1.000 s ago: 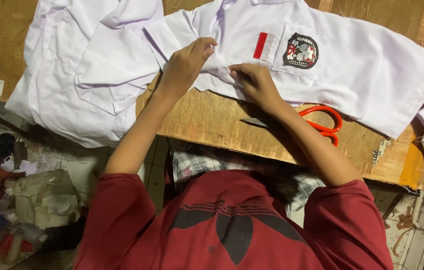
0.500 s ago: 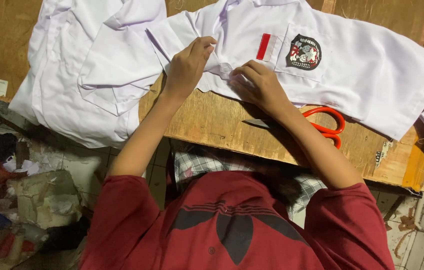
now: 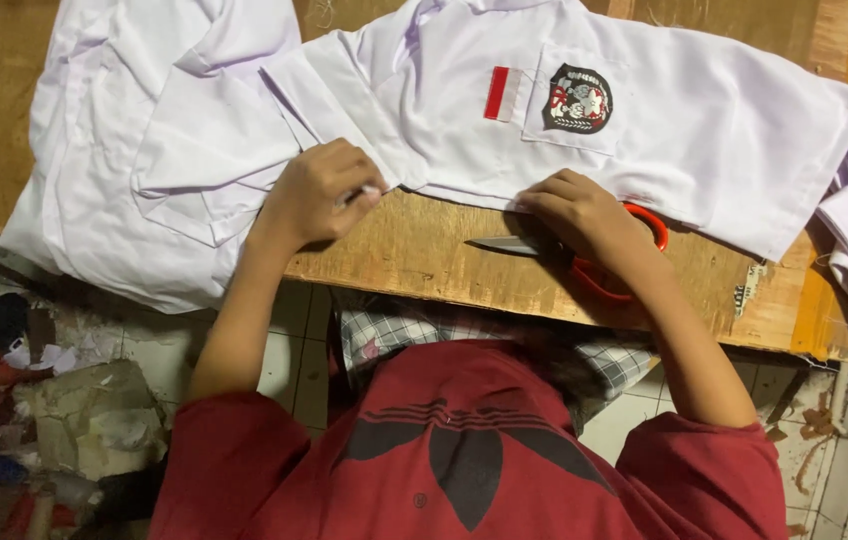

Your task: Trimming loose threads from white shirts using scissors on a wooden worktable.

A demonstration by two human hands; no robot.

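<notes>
A wooden table [image 3: 414, 255] carries the lot. Spread across it is a white shirt [image 3: 704, 140] with a red-and-white strip and a dark badge on its pocket, and beside it lies a heap of white shirts [image 3: 144, 170]. The person in the red top leans over the edge. The left hand [image 3: 319, 195] is curled, pinching the shirt's sleeve edge. The right hand [image 3: 584, 215] rests over orange-handled scissors [image 3: 599, 265] (blades poking out leftwards); I cannot tell whether it grips them.

The left hand [image 3: 319, 195] is curled into a loose fist, fingertips pinched. The right hand [image 3: 584, 215] is laid palm down, fingers bent, forearm extended.
</notes>
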